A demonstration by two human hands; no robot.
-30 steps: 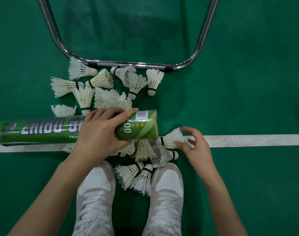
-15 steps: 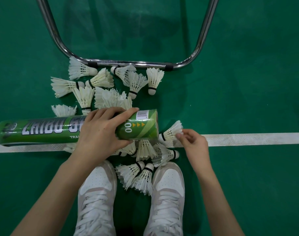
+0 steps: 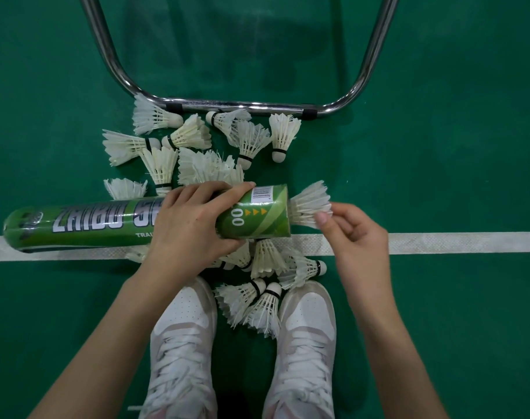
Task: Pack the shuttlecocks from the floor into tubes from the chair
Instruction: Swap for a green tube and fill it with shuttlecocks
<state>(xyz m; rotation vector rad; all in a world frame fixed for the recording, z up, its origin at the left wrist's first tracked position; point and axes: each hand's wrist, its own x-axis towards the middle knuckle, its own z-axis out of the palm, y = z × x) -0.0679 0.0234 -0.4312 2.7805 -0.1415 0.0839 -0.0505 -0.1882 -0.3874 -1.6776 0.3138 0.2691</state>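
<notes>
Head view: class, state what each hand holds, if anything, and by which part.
The left hand grips the green tube near its open end. The right hand pinches the feather skirt of a shuttlecock entering that opening.

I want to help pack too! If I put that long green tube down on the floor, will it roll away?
Probably, yes. The green tube is round and long, so on the flat floor it would likely roll sideways. The left hand grips it with one hand, so it seems light. Its shiny wrap may be a bit slippery.
</notes>
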